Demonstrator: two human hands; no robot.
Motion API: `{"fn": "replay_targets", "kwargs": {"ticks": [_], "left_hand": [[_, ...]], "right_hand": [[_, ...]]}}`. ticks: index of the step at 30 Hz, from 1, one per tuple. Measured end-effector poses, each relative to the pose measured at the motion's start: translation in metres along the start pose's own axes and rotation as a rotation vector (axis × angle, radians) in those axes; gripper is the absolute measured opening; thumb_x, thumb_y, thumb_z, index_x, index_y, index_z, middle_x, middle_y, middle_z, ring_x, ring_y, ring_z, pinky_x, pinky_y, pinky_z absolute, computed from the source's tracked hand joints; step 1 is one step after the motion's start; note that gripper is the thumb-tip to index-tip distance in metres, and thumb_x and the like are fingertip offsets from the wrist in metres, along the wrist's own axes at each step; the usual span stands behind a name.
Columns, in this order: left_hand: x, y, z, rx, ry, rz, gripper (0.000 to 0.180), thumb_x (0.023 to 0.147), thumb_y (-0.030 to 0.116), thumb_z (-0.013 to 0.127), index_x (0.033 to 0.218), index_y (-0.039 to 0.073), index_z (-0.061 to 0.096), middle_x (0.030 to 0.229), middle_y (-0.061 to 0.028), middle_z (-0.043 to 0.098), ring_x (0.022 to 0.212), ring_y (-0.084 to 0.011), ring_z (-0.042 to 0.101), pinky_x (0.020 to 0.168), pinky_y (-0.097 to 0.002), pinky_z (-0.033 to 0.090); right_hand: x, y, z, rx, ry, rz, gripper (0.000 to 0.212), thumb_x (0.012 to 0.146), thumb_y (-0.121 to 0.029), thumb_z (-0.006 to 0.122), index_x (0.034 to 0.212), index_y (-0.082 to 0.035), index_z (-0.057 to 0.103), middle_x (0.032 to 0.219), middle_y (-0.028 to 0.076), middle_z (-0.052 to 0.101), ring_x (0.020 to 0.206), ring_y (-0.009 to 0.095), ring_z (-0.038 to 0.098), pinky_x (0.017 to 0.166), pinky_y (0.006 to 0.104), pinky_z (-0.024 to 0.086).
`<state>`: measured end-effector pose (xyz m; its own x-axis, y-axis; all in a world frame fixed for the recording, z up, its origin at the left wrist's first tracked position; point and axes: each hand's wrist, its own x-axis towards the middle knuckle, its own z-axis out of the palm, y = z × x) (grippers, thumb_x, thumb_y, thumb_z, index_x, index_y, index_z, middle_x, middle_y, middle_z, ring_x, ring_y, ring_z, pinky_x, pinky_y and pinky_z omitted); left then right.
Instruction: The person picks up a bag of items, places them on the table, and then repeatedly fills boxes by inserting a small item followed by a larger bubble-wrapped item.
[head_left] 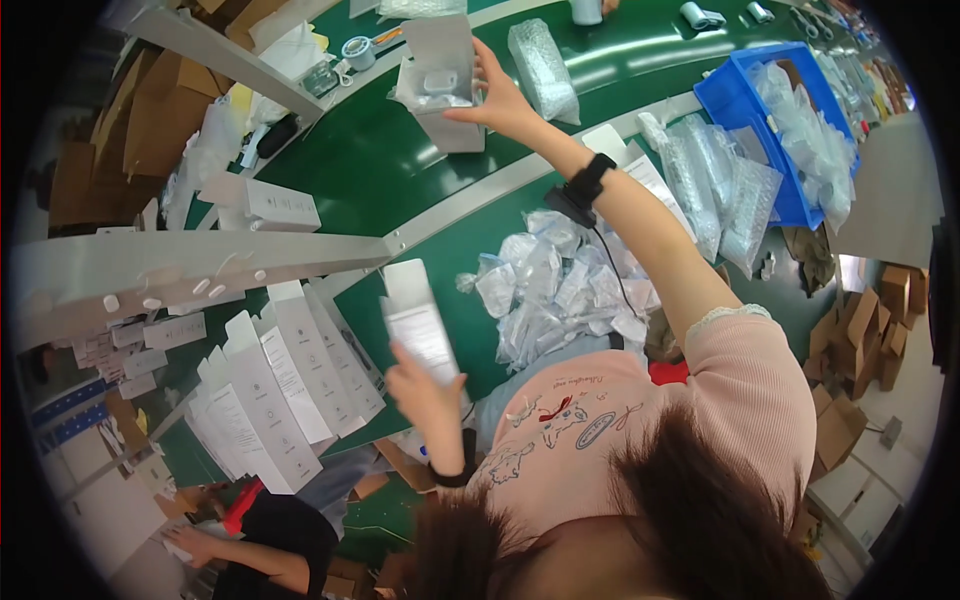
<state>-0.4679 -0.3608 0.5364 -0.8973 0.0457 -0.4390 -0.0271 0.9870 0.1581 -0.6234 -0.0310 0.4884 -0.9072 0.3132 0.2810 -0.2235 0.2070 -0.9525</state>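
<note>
My right hand (505,100) reaches far over the green work surface. Its fingers and thumb grip the side of an open white carton (456,132), whose flap stands up and which has a clear-wrapped item (440,83) inside. My left hand (430,405), slightly blurred, is closed around the lower part of a slim white box (424,338) with printed text and its end flap raised. Right of that box lies a heap of small clear plastic bags (570,285) with white contents. A long bubble-wrapped pack (543,70) rests just right of my right hand.
Several white boxes (290,370) stand in a row at the left. A metal frame bar (200,265) crosses above them. At the right is a blue bin (735,95) of bagged parts, beside bubble-wrapped packs (710,185). Another person's hand (190,545) shows at lower left.
</note>
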Motion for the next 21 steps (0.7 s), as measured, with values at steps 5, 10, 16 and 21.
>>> {"fn": "replay_targets", "kwargs": {"ticks": [5,10,16,21], "left_hand": [[0.057,-0.015,0.037,-0.394,-0.040,0.043,0.101,0.057,0.021,0.078,0.134,0.002,0.015,0.126,-0.0233,0.033,0.109,-0.0359,0.042,0.089,-0.0399,0.038],[0.095,-0.038,0.076,-0.746,0.100,0.147,0.087,0.064,0.013,0.074,0.132,0.002,0.020,0.123,-0.0198,0.039,0.107,-0.0297,0.046,0.088,-0.0361,0.039],[0.103,-0.040,0.077,-1.397,-0.256,0.047,0.069,0.072,0.004,0.065,0.130,0.004,0.027,0.116,-0.0138,0.048,0.106,-0.0236,0.047,0.088,-0.0324,0.040],[0.095,-0.023,0.047,-1.543,-0.261,0.062,0.068,0.072,-0.001,0.064,0.128,0.004,0.028,0.117,-0.0125,0.045,0.106,-0.0223,0.046,0.089,-0.0312,0.039]], "right_hand": [[0.020,0.045,-0.012,-0.224,-0.009,-0.170,0.109,0.057,-0.018,0.079,0.139,-0.013,0.007,0.133,0.021,0.030,0.122,0.031,0.033,0.098,0.0399,0.030],[0.041,0.076,-0.079,-1.171,-0.382,0.178,0.107,0.055,-0.041,0.076,0.136,-0.010,0.014,0.123,0.033,0.035,0.116,0.045,0.032,0.097,0.0452,0.030],[0.064,0.134,-0.084,-1.100,-0.085,0.557,0.103,0.058,-0.040,0.072,0.137,-0.011,0.013,0.116,0.032,0.043,0.103,0.044,0.046,0.085,0.0471,0.040],[0.051,0.106,-0.084,-0.843,-0.105,0.544,0.092,0.064,-0.024,0.066,0.137,-0.014,0.012,0.112,0.028,0.048,0.099,0.037,0.052,0.084,0.0365,0.043]]}}
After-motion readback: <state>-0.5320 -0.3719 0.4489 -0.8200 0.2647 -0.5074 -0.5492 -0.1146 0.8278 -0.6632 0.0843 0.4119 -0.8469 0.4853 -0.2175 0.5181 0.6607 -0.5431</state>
